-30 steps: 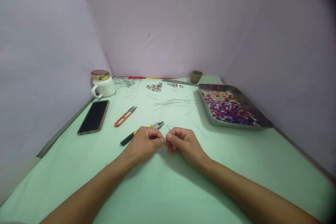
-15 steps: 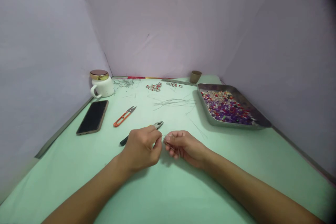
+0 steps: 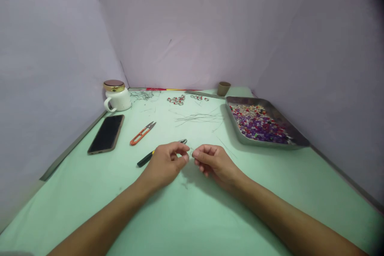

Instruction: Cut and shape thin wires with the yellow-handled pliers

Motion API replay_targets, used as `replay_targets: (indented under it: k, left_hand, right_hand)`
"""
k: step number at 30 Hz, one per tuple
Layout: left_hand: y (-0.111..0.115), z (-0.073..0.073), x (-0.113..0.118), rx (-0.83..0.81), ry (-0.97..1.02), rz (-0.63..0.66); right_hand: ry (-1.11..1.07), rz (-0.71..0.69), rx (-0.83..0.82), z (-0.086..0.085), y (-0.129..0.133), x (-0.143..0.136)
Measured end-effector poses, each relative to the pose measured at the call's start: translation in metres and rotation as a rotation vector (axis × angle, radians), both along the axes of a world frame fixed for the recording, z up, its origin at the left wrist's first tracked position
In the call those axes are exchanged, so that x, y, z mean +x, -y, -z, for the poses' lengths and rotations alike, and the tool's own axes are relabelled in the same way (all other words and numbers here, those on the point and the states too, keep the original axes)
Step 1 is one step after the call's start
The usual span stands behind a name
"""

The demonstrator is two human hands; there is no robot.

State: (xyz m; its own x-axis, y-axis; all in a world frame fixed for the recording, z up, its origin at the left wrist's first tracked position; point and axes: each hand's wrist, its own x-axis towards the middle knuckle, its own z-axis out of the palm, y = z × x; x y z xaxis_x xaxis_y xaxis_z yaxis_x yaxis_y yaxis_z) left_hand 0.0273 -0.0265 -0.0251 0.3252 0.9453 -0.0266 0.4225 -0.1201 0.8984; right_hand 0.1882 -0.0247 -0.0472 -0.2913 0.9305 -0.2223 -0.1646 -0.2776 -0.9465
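My left hand [image 3: 168,164] is over the pliers [image 3: 146,159], its thumb and forefinger slightly apart beside a small loop of thin wire [image 3: 191,151]. My right hand [image 3: 216,164] pinches that wire between thumb and forefinger, the other fingers curled below. The pliers have a black and yellow handle; their metal jaws show just beyond my left fingers. Whether my left fingertips touch the wire is too small to tell.
Orange snips [image 3: 141,135], a phone [image 3: 106,134] and a lidded white mug [image 3: 118,99] stand left. Loose wires [image 3: 199,117] and red-and-clear beaded pieces [image 3: 176,99] lie farther back. At right is a metal tray [image 3: 270,143] of beads, near a small brown cup [image 3: 223,89].
My left thumb and forefinger have parted and both hands have risen slightly. A small wire loop now shows between them, and more of the pliers' handle is visible.
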Motion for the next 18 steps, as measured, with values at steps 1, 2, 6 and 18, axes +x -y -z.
replay_targets:
  k: [1,2,6,18]
  left_hand:
    - [0.0,0.0,0.002,-0.173,0.109,0.006]
    - [0.0,0.0,0.004,-0.307,0.208,0.026]
    - [0.0,0.004,0.006,-0.499,0.362,-0.02]
    - [-0.006,-0.001,-0.005,-0.682,0.438,0.0]
  right_hand:
    - [-0.007,0.031,0.016,0.001,0.0,0.0]
    - [-0.014,0.047,0.03,0.002,0.0,-0.001]
    - [-0.002,0.041,0.051,0.005,0.0,-0.002]
    - [0.569,0.132,0.605,-0.001,-0.003,0.007]
